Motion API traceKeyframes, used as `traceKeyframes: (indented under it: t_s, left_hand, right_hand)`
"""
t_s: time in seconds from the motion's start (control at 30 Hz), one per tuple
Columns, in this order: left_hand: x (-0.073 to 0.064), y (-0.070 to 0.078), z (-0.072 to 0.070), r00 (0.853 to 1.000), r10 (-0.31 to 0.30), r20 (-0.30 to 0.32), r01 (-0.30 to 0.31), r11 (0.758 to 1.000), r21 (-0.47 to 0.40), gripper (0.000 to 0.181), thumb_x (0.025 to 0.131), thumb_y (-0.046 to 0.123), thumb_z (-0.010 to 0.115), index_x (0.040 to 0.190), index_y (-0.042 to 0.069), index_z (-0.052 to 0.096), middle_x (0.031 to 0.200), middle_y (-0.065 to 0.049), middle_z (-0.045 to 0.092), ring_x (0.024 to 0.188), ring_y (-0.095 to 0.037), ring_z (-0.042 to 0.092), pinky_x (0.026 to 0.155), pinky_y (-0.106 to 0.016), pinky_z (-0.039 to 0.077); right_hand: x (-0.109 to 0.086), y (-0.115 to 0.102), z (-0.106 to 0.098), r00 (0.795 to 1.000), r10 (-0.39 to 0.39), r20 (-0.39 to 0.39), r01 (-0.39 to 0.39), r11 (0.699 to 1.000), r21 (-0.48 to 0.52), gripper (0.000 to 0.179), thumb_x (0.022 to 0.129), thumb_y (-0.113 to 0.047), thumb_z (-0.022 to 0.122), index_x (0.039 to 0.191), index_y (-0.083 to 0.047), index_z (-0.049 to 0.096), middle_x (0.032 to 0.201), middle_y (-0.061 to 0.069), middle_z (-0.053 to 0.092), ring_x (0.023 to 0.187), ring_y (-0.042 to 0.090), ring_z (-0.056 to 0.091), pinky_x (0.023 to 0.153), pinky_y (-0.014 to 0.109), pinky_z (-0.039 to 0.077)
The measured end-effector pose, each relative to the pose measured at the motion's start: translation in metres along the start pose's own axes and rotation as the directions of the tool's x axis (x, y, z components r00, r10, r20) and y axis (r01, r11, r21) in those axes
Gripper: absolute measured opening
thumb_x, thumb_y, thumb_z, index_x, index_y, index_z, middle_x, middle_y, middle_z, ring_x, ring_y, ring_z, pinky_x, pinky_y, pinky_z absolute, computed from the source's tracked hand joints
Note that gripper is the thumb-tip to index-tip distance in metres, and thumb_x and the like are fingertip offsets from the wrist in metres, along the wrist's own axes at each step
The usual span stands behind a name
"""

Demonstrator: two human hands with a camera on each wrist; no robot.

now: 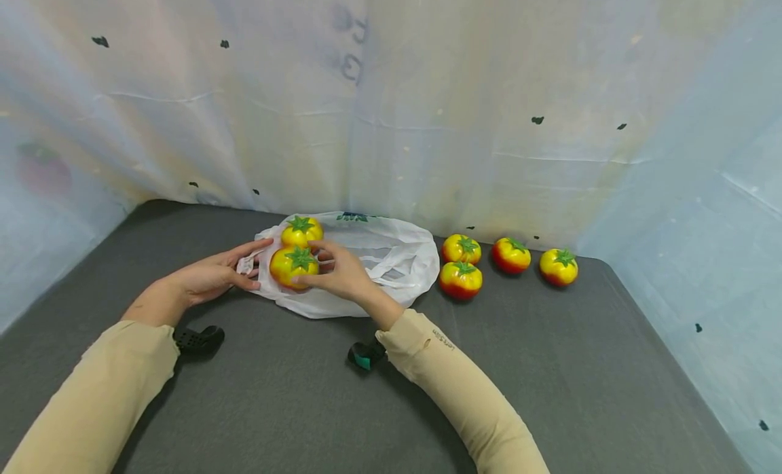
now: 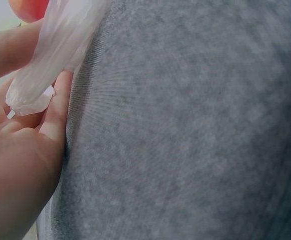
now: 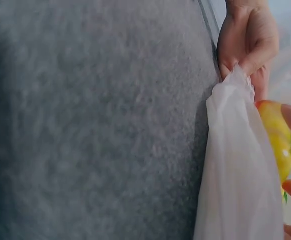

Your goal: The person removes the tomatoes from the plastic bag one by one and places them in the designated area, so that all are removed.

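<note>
A white plastic bag (image 1: 421, 253) lies on its side with its opening toward the right. Two yellow-and-red tomatoes (image 1: 284, 267) with green leafy tops sit at its left end, one behind the other. My right hand (image 1: 342, 274) holds the nearer tomato between thumb and fingers; in the right wrist view two fingertips touch that yellow tomato (image 3: 278, 135). At the bag's left tip is my left hand (image 1: 210, 277), palm up with fingers spread around the gathered plastic. The left wrist view shows the bunched bag end (image 2: 33, 95) between its fingers.
Several more tomatoes (image 1: 461, 282) stand on the dark grey table (image 1: 275, 392), right of the bag. Pale plastic sheeting (image 1: 427, 121) rises behind the table and at both sides. Black wrist devices (image 1: 201, 341) hang under both forearms, close over the tabletop.
</note>
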State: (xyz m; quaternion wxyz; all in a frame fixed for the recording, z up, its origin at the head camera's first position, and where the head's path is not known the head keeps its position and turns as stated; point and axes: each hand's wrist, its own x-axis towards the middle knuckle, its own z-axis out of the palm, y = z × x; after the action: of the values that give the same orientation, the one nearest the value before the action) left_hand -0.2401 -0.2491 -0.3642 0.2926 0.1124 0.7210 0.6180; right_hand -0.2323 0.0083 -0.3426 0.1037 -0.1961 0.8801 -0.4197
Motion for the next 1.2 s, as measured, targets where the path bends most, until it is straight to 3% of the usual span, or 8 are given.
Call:
traceKeyframes:
  t_s: [0.7,1.2]
  left_hand:
    - [0.002,0.002,0.003,1.0,0.0,0.011,0.0,1.0,-0.01,0.091,0.088,0.0,0.063,0.156,0.02,0.005,0.152,-0.009,-0.037,0.139,-0.036,-0.032,0.106,-0.069,-0.014]
    - [0.001,-0.003,0.0,1.0,0.009,0.005,-0.009,1.0,0.011,0.092,0.088,0.002,0.064,0.156,0.021,0.006,0.153,-0.008,-0.036,0.139,-0.037,-0.031,0.105,-0.069,-0.014]
  right_hand:
    - [0.0,-0.007,0.004,0.997,0.072,-0.029,-0.073,0.996,-0.045,0.064,0.08,-0.033,0.077,0.136,-0.017,0.053,0.129,0.007,0.058,0.116,0.02,0.055,0.089,0.027,0.049]
    - [-0.011,0.002,-0.01,1.0,0.016,-0.01,-0.016,1.0,-0.016,0.061,0.079,-0.03,0.077,0.135,-0.019,0.055,0.13,0.007,0.059,0.115,0.021,0.056,0.085,0.027,0.051]
